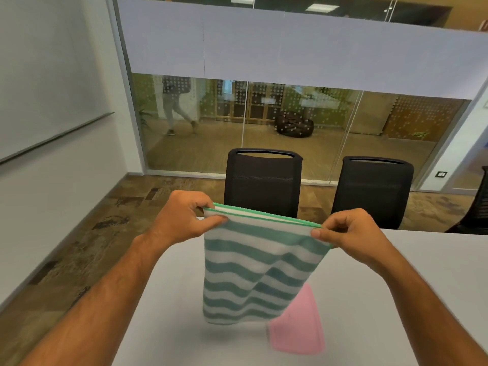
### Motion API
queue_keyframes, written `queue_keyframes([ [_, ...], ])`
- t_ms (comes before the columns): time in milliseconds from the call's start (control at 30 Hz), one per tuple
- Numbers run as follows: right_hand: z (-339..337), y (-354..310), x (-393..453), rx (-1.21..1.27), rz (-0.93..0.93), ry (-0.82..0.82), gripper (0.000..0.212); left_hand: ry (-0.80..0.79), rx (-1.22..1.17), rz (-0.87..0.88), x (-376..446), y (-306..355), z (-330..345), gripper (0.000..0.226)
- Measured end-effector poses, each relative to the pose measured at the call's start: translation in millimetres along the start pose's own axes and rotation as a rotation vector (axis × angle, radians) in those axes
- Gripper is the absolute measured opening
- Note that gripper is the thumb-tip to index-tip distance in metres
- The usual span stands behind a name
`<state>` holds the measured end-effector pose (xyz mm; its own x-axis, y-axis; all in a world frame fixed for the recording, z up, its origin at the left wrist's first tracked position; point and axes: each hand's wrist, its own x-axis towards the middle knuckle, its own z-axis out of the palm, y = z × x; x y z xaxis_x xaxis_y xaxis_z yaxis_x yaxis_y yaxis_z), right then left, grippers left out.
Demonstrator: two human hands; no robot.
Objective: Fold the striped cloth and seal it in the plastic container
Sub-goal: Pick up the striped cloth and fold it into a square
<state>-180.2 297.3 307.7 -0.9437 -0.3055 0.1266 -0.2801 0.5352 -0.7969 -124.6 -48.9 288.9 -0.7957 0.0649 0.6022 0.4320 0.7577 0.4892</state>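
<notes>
The striped cloth (253,270), green and white with a bright green hem, hangs doubled over in the air above the table. My left hand (182,220) pinches its top left corner and my right hand (351,236) pinches its top right corner. The top edge is stretched taut between them and the lower end dangles free above the tabletop. A pink thing (298,328), partly hidden behind the cloth, lies on the table; I cannot tell whether it is the container's lid. No plastic container body is in view.
The grey table (171,326) spreads out below my arms. Two black chairs (262,180) (372,191) stand at its far edge. Behind them is a glass wall, with a person walking beyond it. A whiteboard hangs on the left wall.
</notes>
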Motion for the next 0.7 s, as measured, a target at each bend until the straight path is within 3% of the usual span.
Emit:
queue_keyframes([
  [133,0.6,2.8,-2.1,0.262,-0.034,-0.031,0.033,0.063,-0.179,-0.118,-5.2,-1.9,0.4,0.037],
  [300,-1.7,6.1,-0.1,0.441,-0.037,-0.078,0.036,0.021,-0.352,-0.213,-8.6,-0.9,-4.2,0.024],
  [433,-5.6,1.1,-2.3,0.302,-0.055,-0.123,0.034,0.003,-0.403,-0.23,-9.1,0.5,-8.7,0.018],
  [533,-5.9,-3.2,-5.0,0.218,-0.068,-0.136,0.037,0.011,-0.507,-0.255,-7.7,2.6,-8.0,0.028],
  [600,-4.9,-2.9,-4.6,0.286,-0.075,-0.115,0.032,0.043,-0.544,-0.271,-7.3,3.0,-5.9,0.034],
  [700,-4.0,-3.5,-4.5,0.416,-0.063,-0.135,0.007,0.078,-0.5,-0.229,-7.7,1.0,-5.5,0.036],
])
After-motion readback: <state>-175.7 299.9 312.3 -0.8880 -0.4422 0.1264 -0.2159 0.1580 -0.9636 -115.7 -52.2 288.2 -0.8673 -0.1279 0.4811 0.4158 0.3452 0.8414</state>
